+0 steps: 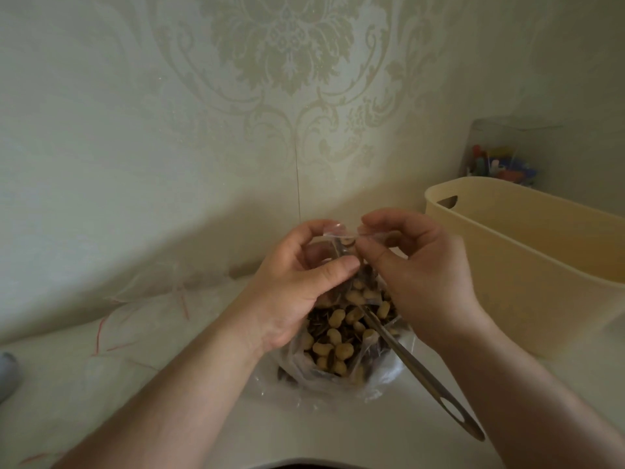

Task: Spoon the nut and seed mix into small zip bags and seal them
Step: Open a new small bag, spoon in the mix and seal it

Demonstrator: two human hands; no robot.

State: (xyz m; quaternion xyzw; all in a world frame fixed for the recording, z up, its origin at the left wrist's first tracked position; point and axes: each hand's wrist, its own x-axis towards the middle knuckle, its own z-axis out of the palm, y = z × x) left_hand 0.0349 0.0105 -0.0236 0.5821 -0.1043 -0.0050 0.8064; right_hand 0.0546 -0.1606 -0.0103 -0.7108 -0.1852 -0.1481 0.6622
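Zip bag (338, 252) is being sealed — left hand (297, 282) and right hand (422, 275) pinch its top; next, press along the strip.

The small zip bag (338, 242) is thin clear plastic film, glossy where it catches light — as is the crinkled large bag (382, 374) under it. The spoon (436, 387) handle looks like dull brushed metal. The beige tub (527, 265) is matt moulded plastic — the wallpaper (291, 62) faintly sheened, embossed
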